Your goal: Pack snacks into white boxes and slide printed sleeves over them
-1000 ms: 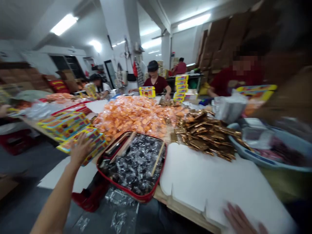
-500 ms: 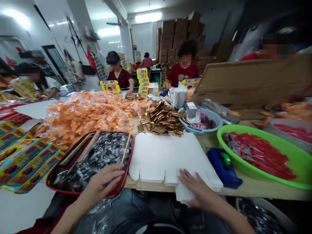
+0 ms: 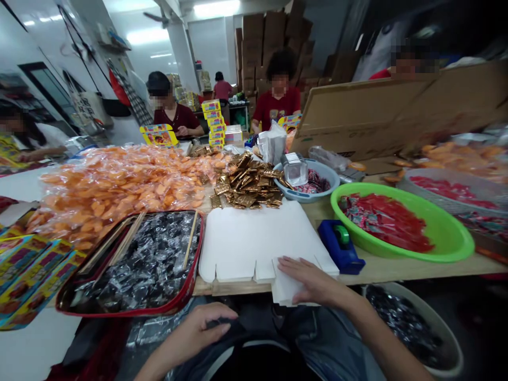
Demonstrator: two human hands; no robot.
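Note:
My right hand (image 3: 307, 279) lies with fingers stretched out on the near edge of flat white cardboard box blanks (image 3: 254, 238), over a flap that hangs past the table edge. Below the table edge, over my lap, my left hand (image 3: 204, 324) hovers with thumb and fingers apart and nothing between them. Just beyond it is a red-rimmed tray (image 3: 174, 307) of dark pieces in clear wrappers (image 3: 154, 259), with thin wooden strips across it. Gold-wrapped packets (image 3: 250, 182) are heaped at the far edge of the white cardboard.
Orange wrapped pieces (image 3: 119, 185) cover the left table. At right are a blue tape dispenser (image 3: 341, 254), a green basin (image 3: 456, 243) of red packets and a blue basin (image 3: 313, 198). Yellow printed boxes (image 3: 32, 280) lie at left. Several people work across the table; a cardboard sheet (image 3: 357, 121) stands upright.
My left hand has moved from over the tray's near edge down and right, above my lap. My right hand stays on the white cardboard. The view has shifted to the right.

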